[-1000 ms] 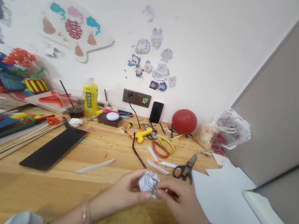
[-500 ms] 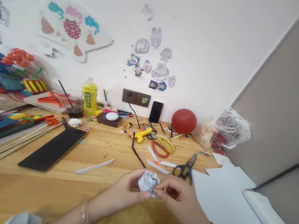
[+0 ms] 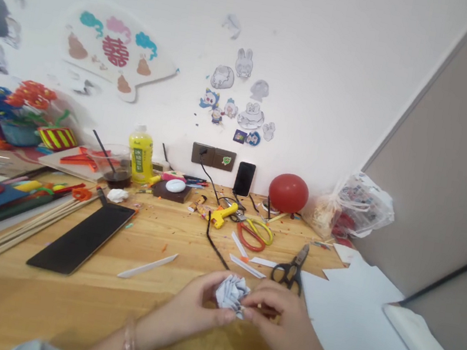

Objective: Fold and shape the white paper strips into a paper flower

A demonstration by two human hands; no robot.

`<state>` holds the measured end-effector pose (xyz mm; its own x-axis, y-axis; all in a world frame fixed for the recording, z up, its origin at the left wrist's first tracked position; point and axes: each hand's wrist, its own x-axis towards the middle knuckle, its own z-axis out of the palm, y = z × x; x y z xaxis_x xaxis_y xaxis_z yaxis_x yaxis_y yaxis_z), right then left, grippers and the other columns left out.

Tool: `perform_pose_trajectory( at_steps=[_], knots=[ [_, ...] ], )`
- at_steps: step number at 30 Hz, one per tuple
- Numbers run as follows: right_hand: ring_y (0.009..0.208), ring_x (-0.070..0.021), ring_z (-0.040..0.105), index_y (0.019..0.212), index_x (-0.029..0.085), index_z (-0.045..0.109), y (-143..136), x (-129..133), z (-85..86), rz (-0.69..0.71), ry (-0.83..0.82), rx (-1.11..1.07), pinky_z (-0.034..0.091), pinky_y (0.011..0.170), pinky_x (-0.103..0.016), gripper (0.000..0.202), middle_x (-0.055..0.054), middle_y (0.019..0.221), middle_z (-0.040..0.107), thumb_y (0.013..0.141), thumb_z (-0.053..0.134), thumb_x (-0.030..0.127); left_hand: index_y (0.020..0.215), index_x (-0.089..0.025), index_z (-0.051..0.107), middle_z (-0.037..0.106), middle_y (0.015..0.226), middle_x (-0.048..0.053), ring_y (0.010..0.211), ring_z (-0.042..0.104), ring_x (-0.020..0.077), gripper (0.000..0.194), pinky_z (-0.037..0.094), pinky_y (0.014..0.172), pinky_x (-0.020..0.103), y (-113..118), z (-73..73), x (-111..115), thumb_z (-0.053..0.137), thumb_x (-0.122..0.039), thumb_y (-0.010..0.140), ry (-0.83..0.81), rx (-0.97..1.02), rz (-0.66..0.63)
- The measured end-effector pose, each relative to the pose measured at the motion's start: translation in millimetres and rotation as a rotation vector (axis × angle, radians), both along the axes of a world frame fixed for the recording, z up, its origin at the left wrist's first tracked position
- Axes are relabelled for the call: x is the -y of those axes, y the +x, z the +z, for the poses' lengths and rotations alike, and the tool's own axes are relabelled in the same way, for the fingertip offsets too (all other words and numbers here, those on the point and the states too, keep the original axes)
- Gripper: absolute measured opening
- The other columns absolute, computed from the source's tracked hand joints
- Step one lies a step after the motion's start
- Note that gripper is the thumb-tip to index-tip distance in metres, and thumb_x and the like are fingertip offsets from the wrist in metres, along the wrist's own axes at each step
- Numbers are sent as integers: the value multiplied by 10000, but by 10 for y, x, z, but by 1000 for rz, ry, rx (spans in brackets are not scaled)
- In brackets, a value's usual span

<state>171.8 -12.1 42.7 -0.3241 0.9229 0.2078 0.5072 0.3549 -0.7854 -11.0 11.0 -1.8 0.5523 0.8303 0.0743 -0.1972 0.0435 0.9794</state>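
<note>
A pale, folded paper flower (image 3: 231, 293) is held between both hands above the front of the wooden table. My left hand (image 3: 198, 300) wraps round its left side, thumb along the bottom edge. With thumb and fingers pinched together, my right hand (image 3: 276, 310) grips the flower's lower right edge. Just behind the hands lie white paper strips (image 3: 246, 265), black-handled scissors (image 3: 290, 271) and a bent black stick (image 3: 215, 244). One more paper strip (image 3: 147, 265) rests on the table to the left.
A black tablet (image 3: 82, 238) and wooden sticks (image 3: 12, 239) lie at left. Farther back are a yellow bottle (image 3: 141, 155), a cup of dark drink (image 3: 116, 170), a yellow glue gun (image 3: 223, 215), red-and-yellow scissors (image 3: 252, 235) and a red balloon (image 3: 288, 193). White sheets (image 3: 361, 322) cover the right.
The view has tilted slightly, so the scene sits a little lower. Both hands still hold the paper flower, which has turned slightly between them.
</note>
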Motion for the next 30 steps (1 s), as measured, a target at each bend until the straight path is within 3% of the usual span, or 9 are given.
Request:
perform_pose_trajectory(
  at_steps=[5,15,18,21,24,30],
  knots=[
    [707,-154,578,729,184,683,7,18,44,51,92,47,423,631,-254,91,-15,715,621,758,630,116,1058,-184,560,609,1031,56,962,534,210,517,388,860,333,-13,17,-9,753,-367,615,-27,14,-32],
    [711,-151,570,762,193,644,-20,21,-5,122,491,134,413,612,-256,149,-20,737,638,816,545,96,1107,-210,554,614,1070,53,1015,522,223,555,372,908,359,-36,-30,-33,766,-327,607,16,17,-15],
    [721,-156,574,762,195,652,-4,22,6,111,423,131,427,632,-264,127,-21,742,641,817,559,128,1111,-203,553,615,1079,60,1016,525,228,559,375,907,369,-45,-33,-47,766,-322,608,9,32,-24],
    [730,-158,585,836,206,663,58,10,25,54,213,36,457,656,-267,73,-26,790,645,798,602,220,1106,-190,557,611,1092,69,1027,522,237,570,375,908,380,-48,-13,-50,771,-332,597,-8,36,-36],
    [767,-169,596,913,212,659,120,-12,40,-15,61,-85,476,674,-271,169,-38,865,653,787,610,313,1115,-196,551,608,1108,70,1031,523,234,583,372,913,380,-46,17,-37,773,-332,594,-13,23,-47],
    [720,-159,599,858,207,673,93,-13,71,77,14,4,452,636,-253,122,-19,794,679,800,587,273,1108,-193,563,618,1098,70,1035,525,239,560,370,924,388,-47,54,-7,764,-335,604,22,-37,-82]
  ],
)
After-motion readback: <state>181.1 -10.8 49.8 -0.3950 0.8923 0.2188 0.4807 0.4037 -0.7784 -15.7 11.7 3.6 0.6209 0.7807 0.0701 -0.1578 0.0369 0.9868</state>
